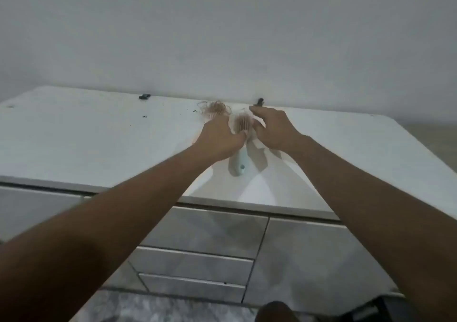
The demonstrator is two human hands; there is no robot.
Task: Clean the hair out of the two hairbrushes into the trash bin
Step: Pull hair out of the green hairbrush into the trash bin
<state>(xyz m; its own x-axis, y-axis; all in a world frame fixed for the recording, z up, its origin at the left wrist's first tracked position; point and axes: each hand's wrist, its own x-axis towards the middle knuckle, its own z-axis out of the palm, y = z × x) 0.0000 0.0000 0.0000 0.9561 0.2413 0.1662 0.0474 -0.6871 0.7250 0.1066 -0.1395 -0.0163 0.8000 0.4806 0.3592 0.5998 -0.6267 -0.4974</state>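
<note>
Early days, I'd say: tan hair clogs the pale-blue plastic hairbrush; left hand and right hand crowd it, grips too blurred to tell.

No legible text, label, brand, number or sign on the worktop, hairbrush or drawers

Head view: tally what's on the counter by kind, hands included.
Hairbrush, pale blue: 1
Hair clumps: 2
Small dark objects by the wall: 2
Hands: 2
Total: 7
No second brush shows plainly.
</note>
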